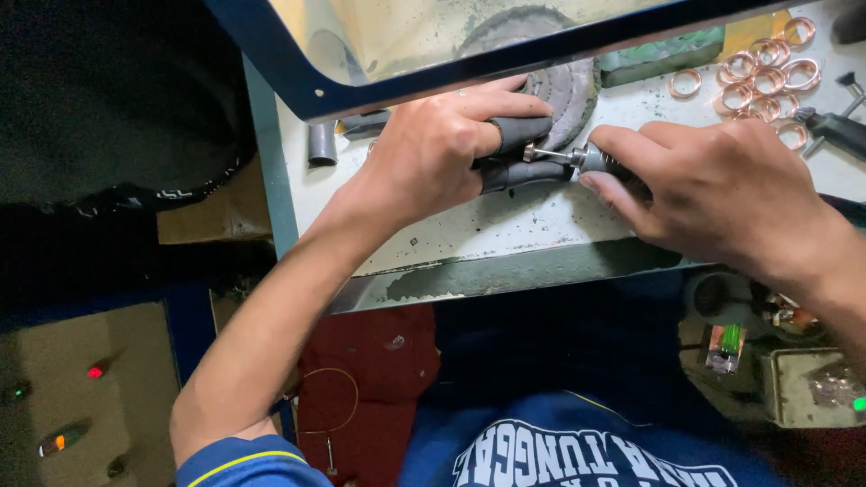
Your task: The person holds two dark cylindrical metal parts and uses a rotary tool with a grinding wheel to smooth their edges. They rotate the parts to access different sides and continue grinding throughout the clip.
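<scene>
Right now the person's left hand is curled over the white, speckled surface, its fingers wearing dark grey protective sleeves and pinching a small copper-coloured ring between thumb and forefinger. Just to the right, the right hand wraps around a slim rotary hand tool, fingers pressed together along its dark body, with the tool's metal shaft pointing left and meeting the ring. The two hands sit close, nearly touching, near the middle of the surface. Behind the left hand lies a round grey pad, partly covered by a tilted transparent shield with a dark blue frame. At the far right corner of the surface a loose cluster of copper rings is spread out, well apart from the one being held, and beside them rests another dark tool. A short grey tube stands near the surface's left edge. Below, the person's blue shirt and a dark red cloth fill the foreground.
</scene>
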